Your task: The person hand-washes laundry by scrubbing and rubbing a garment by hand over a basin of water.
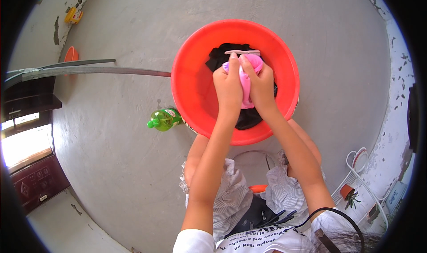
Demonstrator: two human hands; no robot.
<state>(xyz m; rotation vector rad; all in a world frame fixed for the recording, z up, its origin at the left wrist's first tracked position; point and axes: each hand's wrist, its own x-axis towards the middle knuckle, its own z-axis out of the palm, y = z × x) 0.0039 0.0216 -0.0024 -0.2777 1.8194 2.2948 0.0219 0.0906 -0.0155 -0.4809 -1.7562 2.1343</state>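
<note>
Over the red plastic basin (184,90), both my hands are closed round one bright pink cloth (245,85). My left hand (229,87) grips its left side and my right hand (261,89) its right, thumbs pointing away from me. Folds of the cloth show between the palms; the rest is hidden by the fingers. Black fabric (249,119) lies in the basin beneath, and more of it shows beyond the hands. Just past my thumbs is a thin pale pink strip (242,52); I cannot tell what it belongs to.
A green bottle (164,119) is on the grey floor, left of the basin. A long metal bar (98,70) reaches in from the left towards the rim. An orange bowl (71,54) stands by the left wall. At lower right are a white rack (367,186) and a potted plant (348,192).
</note>
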